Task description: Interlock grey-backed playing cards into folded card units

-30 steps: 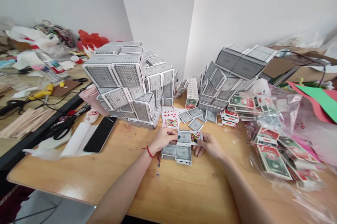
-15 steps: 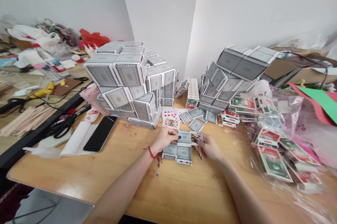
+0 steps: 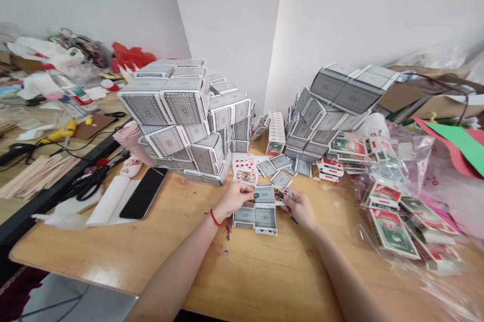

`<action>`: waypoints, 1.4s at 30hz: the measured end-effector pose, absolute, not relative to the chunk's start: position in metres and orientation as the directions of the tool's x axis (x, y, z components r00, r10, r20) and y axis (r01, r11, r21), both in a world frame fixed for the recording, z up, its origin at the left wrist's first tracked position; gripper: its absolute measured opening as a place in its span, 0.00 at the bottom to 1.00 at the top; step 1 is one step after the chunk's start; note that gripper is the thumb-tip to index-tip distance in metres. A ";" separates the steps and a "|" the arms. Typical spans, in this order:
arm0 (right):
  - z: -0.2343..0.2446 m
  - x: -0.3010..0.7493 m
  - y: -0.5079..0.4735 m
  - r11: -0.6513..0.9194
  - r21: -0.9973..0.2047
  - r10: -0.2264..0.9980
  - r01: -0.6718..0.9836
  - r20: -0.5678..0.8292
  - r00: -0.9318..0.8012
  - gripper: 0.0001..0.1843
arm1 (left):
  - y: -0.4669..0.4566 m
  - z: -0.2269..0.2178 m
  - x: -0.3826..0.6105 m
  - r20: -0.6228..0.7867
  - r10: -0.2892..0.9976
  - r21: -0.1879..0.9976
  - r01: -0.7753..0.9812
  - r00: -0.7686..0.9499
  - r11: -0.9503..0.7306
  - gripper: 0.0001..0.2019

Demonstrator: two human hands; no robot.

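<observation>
In front of me on the table is a small structure of folded playing cards [image 3: 265,218] with grey patterned backs showing. My left hand [image 3: 239,199] pinches its upper card at the left edge, thumb on top. My right hand [image 3: 301,208] is closed on a face card [image 3: 280,193] that sticks out from the right side of the same structure. The fingertips beneath the cards are partly hidden. Just beyond lie a face-up court card [image 3: 245,176] and several loose face-down cards [image 3: 281,179].
Tall stacked card-block structures stand at the back left [image 3: 181,103] and back right [image 3: 346,92]. A black phone [image 3: 143,193] and scissors [image 3: 93,181] lie to the left. Card boxes [image 3: 393,234] and plastic wrap crowd the right. Wooden sticks [image 3: 41,176] lie far left.
Both hands keep their hold on the cards. My right hand has shifted slightly, its lower fingers drawing in a little. The rest of the scene moves only slightly with the camera.
</observation>
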State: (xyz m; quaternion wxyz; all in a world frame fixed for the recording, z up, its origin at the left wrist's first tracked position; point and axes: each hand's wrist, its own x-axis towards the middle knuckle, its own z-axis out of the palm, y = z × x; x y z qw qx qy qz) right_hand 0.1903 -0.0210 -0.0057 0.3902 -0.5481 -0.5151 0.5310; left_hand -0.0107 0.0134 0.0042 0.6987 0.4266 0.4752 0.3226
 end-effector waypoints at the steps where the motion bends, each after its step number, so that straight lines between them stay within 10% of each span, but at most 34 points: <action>1: -0.006 0.191 -0.021 -0.173 -0.974 0.978 0.148 -0.188 -0.094 0.16 | 0.013 0.004 -0.010 -0.394 0.850 0.899 -0.046 0.349 0.435 0.11; 23: -0.022 0.194 -0.018 -0.078 -0.997 0.956 0.024 -0.068 0.287 0.16 | 0.001 0.002 0.013 -0.433 0.866 0.873 -0.122 0.251 0.472 0.08; 42: -0.018 0.192 -0.021 0.007 -0.938 0.808 0.348 0.210 0.550 0.18 | -0.005 0.000 0.030 -0.393 0.900 0.882 -0.201 0.189 0.427 0.04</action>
